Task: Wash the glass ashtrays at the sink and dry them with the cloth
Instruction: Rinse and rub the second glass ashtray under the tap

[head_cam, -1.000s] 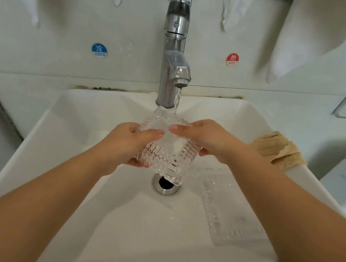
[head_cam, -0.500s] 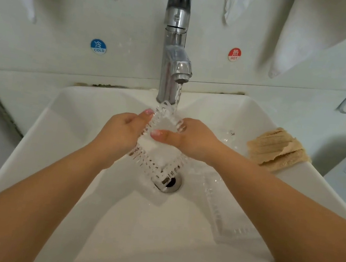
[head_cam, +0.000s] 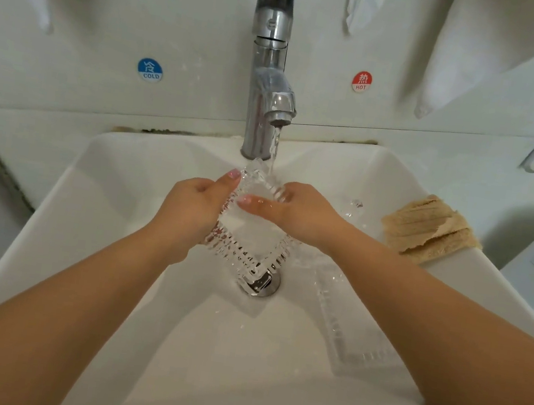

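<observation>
Keep your left hand [head_cam: 189,205] and right hand [head_cam: 294,216] gripping the ashtray [head_cam: 249,230] firmly, tilted under the faucet [head_cam: 266,99] stream.

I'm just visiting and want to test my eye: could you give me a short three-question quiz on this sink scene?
1. True or false: water runs from the tap.
2. What do the left hand and right hand hold?
3. Where is the tan cloth? A in the basin; B on the sink rim, right side.

Key: 1 true. 2 a glass ashtray. 3 B.
</observation>
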A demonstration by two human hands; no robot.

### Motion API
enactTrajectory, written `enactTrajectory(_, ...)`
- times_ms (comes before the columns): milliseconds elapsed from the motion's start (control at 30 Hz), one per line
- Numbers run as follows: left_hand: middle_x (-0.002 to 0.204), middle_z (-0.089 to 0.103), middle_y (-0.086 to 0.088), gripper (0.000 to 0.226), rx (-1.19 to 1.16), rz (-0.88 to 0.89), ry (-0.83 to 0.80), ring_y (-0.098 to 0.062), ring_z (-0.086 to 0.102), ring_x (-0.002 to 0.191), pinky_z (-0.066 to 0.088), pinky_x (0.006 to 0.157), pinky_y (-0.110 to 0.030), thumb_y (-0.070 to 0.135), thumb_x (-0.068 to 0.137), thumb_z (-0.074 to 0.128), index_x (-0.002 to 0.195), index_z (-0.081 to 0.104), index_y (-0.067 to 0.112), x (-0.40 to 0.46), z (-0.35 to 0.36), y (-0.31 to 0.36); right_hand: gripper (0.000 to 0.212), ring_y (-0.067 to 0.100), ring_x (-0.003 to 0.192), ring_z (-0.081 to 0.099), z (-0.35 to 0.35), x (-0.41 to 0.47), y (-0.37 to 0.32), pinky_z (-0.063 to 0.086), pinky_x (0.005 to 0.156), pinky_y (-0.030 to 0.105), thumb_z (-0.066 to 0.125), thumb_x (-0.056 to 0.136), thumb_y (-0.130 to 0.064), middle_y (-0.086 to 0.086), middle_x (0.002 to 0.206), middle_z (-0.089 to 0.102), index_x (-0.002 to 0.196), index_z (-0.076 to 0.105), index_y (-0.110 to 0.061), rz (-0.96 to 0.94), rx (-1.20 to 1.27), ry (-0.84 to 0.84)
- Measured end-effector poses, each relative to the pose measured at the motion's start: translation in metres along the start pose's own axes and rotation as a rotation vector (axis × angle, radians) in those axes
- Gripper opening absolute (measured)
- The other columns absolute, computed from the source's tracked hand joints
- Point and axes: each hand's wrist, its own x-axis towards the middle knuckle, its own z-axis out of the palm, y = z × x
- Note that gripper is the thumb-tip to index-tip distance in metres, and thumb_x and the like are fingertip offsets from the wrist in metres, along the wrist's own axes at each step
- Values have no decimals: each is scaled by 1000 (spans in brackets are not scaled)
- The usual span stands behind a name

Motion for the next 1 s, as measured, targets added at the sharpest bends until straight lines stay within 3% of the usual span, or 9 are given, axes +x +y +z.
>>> enactTrajectory(133, 87, 52, -6, 39, 18, 62, -6, -20, 50, 78, 48, 75, -37, 58, 90, 52, 87, 53, 19, 2, 5, 0, 69, 13, 56, 50, 1, -1, -8, 35, 55, 28, 44, 75, -82, -5, 57, 48, 61, 51, -14, 89, -17, 118)
enactTrajectory(267, 75, 57, -2, 48, 108, 181, 30, -16, 52, 65, 43, 61, -29, 52, 80, 69, 87, 63, 5, 0, 8, 2, 72, 16, 63, 57, -8, -1, -10, 40, 57, 28, 31, 79, -82, 1, 75, 64, 66, 61, -18, 168, 1, 108)
enactTrajectory(367, 75, 55, 6, 50, 266, 274, 56, -10, 51, 66, 34, 55, -24, 60, 67, 75, 88, 61, 17, -6, 14, 7, 75, 14, 48, 45, -20, -4, -10, 35, 49, 27, 35, 77, -83, 1, 56, 47, 72, 63, -13, 207, 4, 130)
enactTrajectory(533, 71, 55, 6, 63, 353, 262, 62, -12, 52, 65, 34, 54, -26, 75, 65, 64, 82, 57, 14, -7, 28, 17, 72, 15, 49, 45, -32, -7, -10, 39, 58, 28, 45, 76, -81, 0, 53, 43, 60, 54, -10, 178, -3, 173)
enactTrajectory(667, 67, 53, 0, 63, 208, 281, 0, -17, 50, 60, 40, 59, -31, 68, 84, 48, 82, 57, 6, -1, 33, 18, 71, 15, 49, 38, -39, -6, -10, 35, 57, 29, 37, 78, -82, 2, 59, 41, 64, 44, -12, 231, 44, 238)
enactTrajectory(800, 77, 58, 2, 41, 11, 261, -173, -6, 53, 57, 47, 55, -21, 42, 87, 64, 101, 62, 4, 0, 26, 18, 70, 11, 40, 26, -48, -8, -10, 25, 45, 23, 35, 77, -84, -2, 52, 28, 61, 34, -16, 283, 62, 256)
enactTrajectory(867, 94, 62, 4, 40, -102, 201, -226, -8, 62, 75, 54, 65, -24, 27, 80, 75, 113, 58, 11, 0, 23, 17, 72, 10, 37, 23, -49, -8, -9, 21, 39, 18, 34, 76, -85, -2, 53, 28, 71, 48, -14, 327, 114, 247)
enactTrajectory(933, 107, 58, 4, 55, -241, 108, -180, -13, 63, 92, 56, 74, -31, 23, 76, 78, 120, 45, 18, -4, 25, 12, 88, 10, 46, 29, -48, -7, -8, 24, 43, 19, 33, 78, -83, -1, 59, 40, 105, 65, -6, 346, 192, 236)
enactTrajectory(1000, 110, 56, 6, 71, -306, 34, -136, -13, 61, 98, 56, 77, -34, 26, 72, 82, 123, 33, 22, -12, 34, 5, 93, 14, 65, 49, -45, -7, -10, 38, 58, 25, 31, 81, -80, 7, 100, 68, 126, 55, -2, 352, 261, 219)
